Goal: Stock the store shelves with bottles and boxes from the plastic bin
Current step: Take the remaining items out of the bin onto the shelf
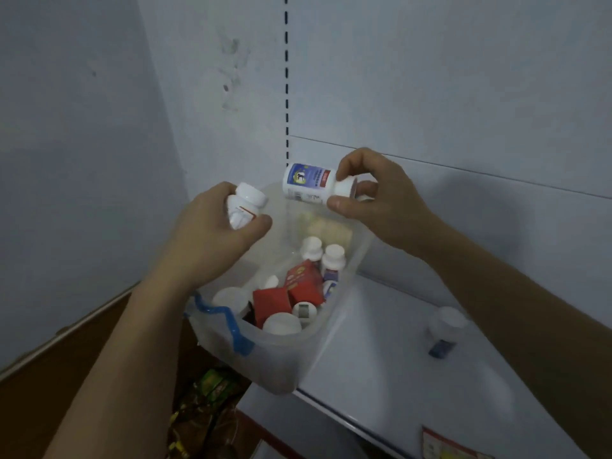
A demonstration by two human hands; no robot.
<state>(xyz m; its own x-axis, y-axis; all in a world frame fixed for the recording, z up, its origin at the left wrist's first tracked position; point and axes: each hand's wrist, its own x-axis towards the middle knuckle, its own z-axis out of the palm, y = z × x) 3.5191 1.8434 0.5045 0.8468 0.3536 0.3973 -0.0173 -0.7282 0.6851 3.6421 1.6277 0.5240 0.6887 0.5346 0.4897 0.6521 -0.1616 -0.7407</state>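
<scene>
A clear plastic bin (334, 313) with a blue handle rests on the left end of a white shelf (390, 369). Inside it lie several white-capped bottles (332, 260) and red boxes (303, 281). Above the bin, my left hand (212, 236) grips a white bottle with an orange-trimmed label (246, 207). My right hand (377, 202) holds a white bottle with a blue label (308, 183) sideways by its cap, over the bin's far end.
One white-capped bottle (443, 329) stands on the shelf to the right of the bin. The shelf's white back panel has a slotted upright (286, 77). Below the shelf at left are packaged goods (212, 392) and a brown surface (66, 376).
</scene>
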